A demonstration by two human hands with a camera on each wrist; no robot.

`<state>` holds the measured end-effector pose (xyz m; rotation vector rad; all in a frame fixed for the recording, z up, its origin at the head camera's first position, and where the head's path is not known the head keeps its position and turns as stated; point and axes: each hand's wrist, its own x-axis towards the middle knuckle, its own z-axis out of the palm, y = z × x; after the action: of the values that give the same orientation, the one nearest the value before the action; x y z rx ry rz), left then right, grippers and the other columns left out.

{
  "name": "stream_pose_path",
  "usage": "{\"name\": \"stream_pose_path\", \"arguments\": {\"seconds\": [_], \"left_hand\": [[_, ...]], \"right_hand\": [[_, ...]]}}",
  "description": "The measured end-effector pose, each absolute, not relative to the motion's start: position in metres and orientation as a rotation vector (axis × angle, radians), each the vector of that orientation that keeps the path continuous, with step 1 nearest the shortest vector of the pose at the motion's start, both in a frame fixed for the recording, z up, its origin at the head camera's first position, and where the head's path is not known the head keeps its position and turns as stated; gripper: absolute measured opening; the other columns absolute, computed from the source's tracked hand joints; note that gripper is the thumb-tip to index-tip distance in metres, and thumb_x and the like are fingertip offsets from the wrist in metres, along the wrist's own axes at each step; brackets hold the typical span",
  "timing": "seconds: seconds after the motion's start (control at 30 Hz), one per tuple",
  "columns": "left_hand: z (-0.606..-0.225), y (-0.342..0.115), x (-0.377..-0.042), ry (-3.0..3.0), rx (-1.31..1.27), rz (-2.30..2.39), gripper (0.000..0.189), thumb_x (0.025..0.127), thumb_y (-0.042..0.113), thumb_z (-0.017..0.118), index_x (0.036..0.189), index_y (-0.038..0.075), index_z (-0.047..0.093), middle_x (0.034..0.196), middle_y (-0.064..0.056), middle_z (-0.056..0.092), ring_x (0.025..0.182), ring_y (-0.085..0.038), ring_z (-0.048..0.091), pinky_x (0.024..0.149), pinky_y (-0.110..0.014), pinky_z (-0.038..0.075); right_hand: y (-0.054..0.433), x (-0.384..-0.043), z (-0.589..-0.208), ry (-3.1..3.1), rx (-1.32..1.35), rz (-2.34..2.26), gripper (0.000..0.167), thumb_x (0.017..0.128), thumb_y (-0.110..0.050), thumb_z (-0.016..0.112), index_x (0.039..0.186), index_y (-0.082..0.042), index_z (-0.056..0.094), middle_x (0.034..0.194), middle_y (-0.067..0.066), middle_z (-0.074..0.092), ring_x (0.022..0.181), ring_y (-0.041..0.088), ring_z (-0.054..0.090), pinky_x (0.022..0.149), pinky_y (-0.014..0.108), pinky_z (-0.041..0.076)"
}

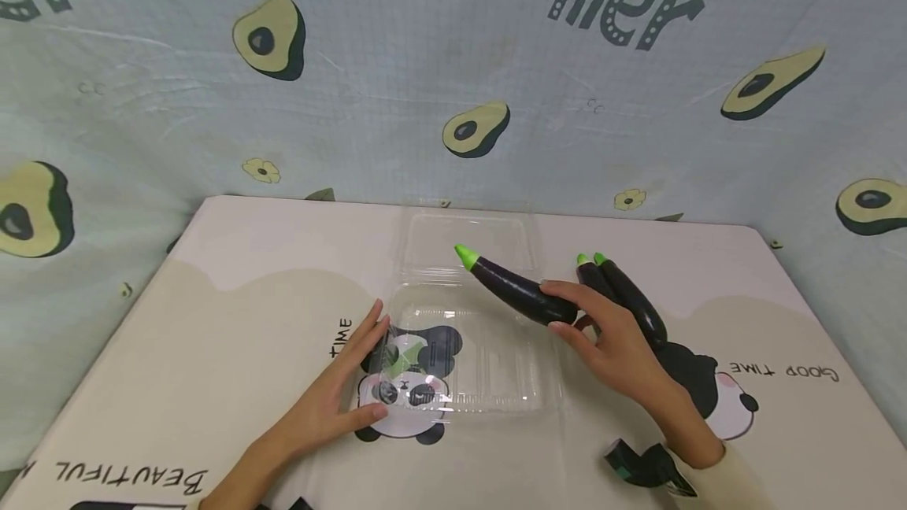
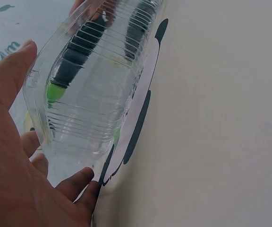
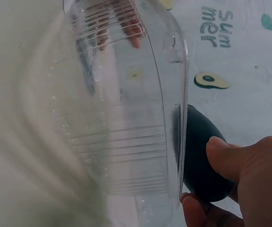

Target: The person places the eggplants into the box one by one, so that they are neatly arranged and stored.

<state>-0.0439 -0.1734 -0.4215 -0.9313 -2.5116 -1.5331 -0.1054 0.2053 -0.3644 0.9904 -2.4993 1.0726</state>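
Note:
A dark purple eggplant [image 1: 523, 290] with a bright green tip is held by my right hand [image 1: 609, 337], which pinches its thick end between thumb and fingers. The eggplant slants above the right part of a clear plastic clamshell box [image 1: 496, 360], its green end pointing to the far left. In the right wrist view the eggplant [image 3: 204, 156] shows just past the box's rim [image 3: 184, 118]. My left hand [image 1: 336, 392] rests at the box's left side, fingers extended and thumb apart. The left wrist view shows the hand [image 2: 37, 142] along the box's clear wall [image 2: 79, 123].
Two more eggplants [image 1: 631, 297] lie side by side on the table, right of the box and partly behind my right hand. The box's lid [image 1: 468, 238] lies folded back towards the far edge. A black strap-like object [image 1: 641, 464] is by the right wrist. Avocado-printed cloth [image 1: 383, 61] hangs behind the table.

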Motion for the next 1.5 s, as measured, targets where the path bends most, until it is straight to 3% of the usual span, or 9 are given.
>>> {"name": "stream_pose_path", "arguments": {"seconds": [0.27,0.47,0.67,0.83,1.5], "left_hand": [[-0.421,-0.174,-0.043,-2.54,-0.909,-1.537,0.092,0.076,0.019,0.074,0.151,0.006,0.024,0.16,-0.011,0.006,0.145,-0.028,0.006,0.112,-0.023,0.009],[-0.419,-0.174,-0.042,-2.55,-0.904,-1.529,0.091,0.077,0.024,0.074,0.151,0.007,0.024,0.16,-0.011,0.006,0.145,-0.027,0.006,0.112,-0.024,0.009],[-0.42,-0.173,-0.042,-2.535,-0.909,-1.541,0.091,0.077,0.025,0.073,0.151,0.005,0.025,0.16,-0.011,0.006,0.145,-0.028,0.006,0.112,-0.023,0.009],[-0.422,-0.174,-0.043,-2.519,-0.925,-1.554,0.091,0.078,0.026,0.073,0.151,0.006,0.024,0.16,-0.012,0.006,0.145,-0.029,0.005,0.112,-0.022,0.007],[-0.421,-0.172,-0.044,-2.524,-0.916,-1.54,0.09,0.078,0.028,0.072,0.151,0.006,0.024,0.16,-0.011,0.006,0.145,-0.027,0.006,0.112,-0.024,0.008]], "right_hand": [[0.199,-0.115,-0.363,-2.481,1.121,1.064,0.059,0.08,0.003,0.073,0.134,-0.013,0.054,0.134,0.002,0.056,0.099,0.009,0.056,0.072,0.019,0.048],[0.189,-0.118,-0.362,-2.495,1.216,1.012,0.054,0.084,-0.003,0.071,0.134,-0.014,0.054,0.135,0.002,0.054,0.113,0.014,0.055,0.081,0.02,0.047],[0.181,-0.12,-0.363,-2.559,1.249,0.927,0.054,0.085,-0.008,0.07,0.135,-0.021,0.053,0.139,-0.002,0.051,0.123,0.017,0.049,0.098,0.035,0.043],[0.176,-0.123,-0.364,-2.587,1.29,0.861,0.057,0.084,-0.008,0.072,0.136,-0.022,0.052,0.14,-0.003,0.05,0.123,0.017,0.049,0.098,0.042,0.041],[0.167,-0.13,-0.369,-2.612,1.365,0.733,0.048,0.089,-0.014,0.068,0.133,-0.022,0.053,0.139,-0.003,0.05,0.118,0.015,0.052,0.089,0.038,0.043]]}}
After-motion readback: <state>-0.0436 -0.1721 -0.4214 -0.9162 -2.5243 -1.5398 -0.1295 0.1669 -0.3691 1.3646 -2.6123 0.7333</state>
